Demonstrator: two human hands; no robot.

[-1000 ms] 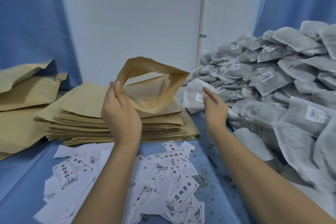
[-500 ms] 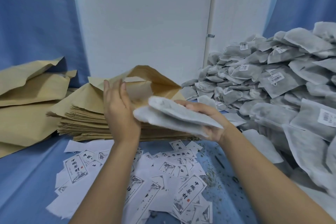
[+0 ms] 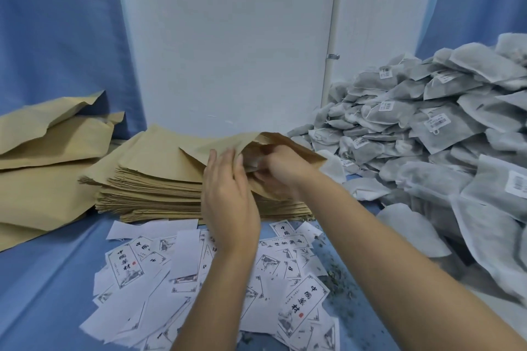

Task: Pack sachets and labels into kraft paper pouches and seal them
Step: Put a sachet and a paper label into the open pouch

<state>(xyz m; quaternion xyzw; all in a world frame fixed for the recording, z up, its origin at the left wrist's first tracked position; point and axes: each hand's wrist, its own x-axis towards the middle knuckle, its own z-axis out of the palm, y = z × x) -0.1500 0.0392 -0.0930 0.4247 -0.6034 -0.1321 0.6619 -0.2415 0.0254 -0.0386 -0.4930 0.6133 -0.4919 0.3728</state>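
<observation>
An open kraft paper pouch [image 3: 219, 148] lies tilted on top of a stack of flat kraft pouches [image 3: 154, 185]. My left hand [image 3: 228, 196] holds the near edge of its mouth, fingers pointing up. My right hand [image 3: 281, 169] is inside the mouth, curled around white sachets [image 3: 251, 161] that are mostly hidden by the pouch and my hands. Printed paper labels [image 3: 305, 302] lie scattered on the blue table in front of the stack.
A big heap of grey-white sachets [image 3: 427, 134] fills the right side. Larger kraft pouches [image 3: 42, 157] are piled at the far left. Herb crumbs [image 3: 336, 279] litter the blue cloth beside the labels. A white panel [image 3: 228, 37] stands behind.
My right hand took sachets from the heap, carried them left and pushed them into the pouch mouth. The pouch came down from upright onto the stack, still in my left hand.
</observation>
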